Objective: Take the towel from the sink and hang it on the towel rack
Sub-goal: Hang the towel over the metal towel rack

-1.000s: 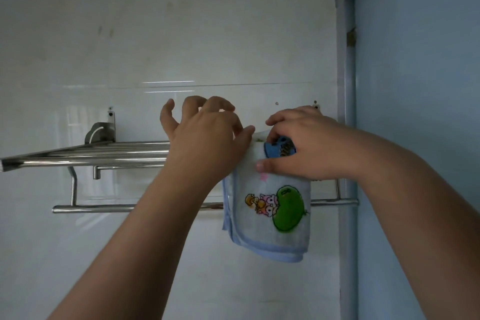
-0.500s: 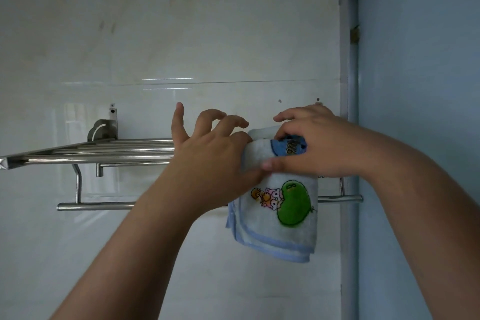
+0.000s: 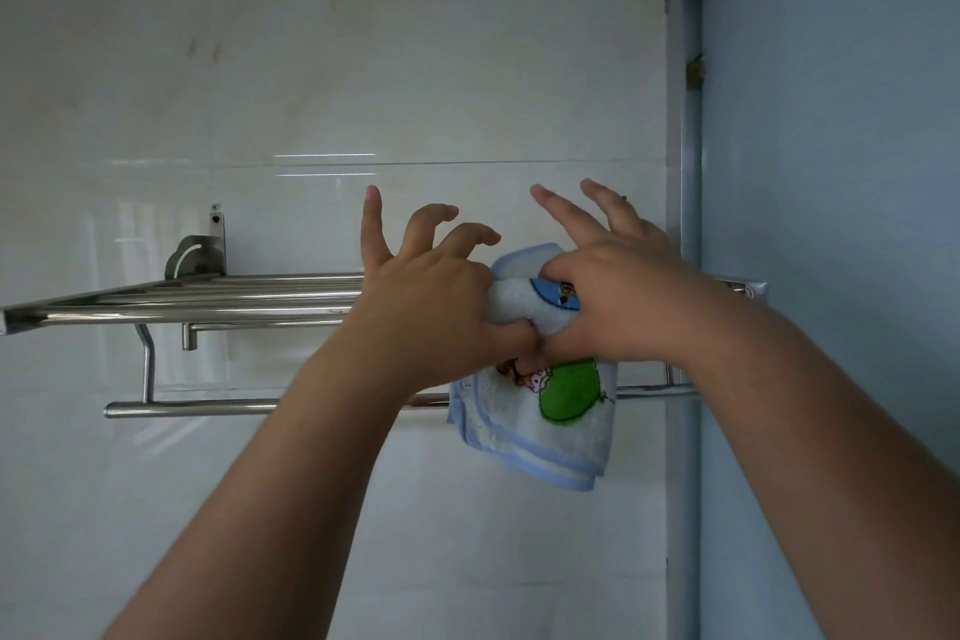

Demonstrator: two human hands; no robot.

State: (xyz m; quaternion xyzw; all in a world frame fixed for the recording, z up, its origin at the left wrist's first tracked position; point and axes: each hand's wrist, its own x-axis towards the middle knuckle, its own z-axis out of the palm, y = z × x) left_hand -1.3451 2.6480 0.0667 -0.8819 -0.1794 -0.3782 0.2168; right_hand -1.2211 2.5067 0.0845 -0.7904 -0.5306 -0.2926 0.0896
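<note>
Now both hands, left [image 3: 431,307] and right [image 3: 618,301], pinch the towel [image 3: 545,426] draped over the towel rack [image 3: 208,309], other fingers splayed

Both bare forearms reach up and forward, converging near the middle of the view. The left hand [image 3: 431,307] shows its back, wrist slightly bent, with its index finger straight up and the other fingers curled and spread; its thumb is pressed against the towel [image 3: 545,411]. The right hand [image 3: 618,296] has two fingers stretched up and outward, while its thumb and remaining fingers keep a pinching grip on the towel's folded top. The two thumbs meet, touching.
</note>
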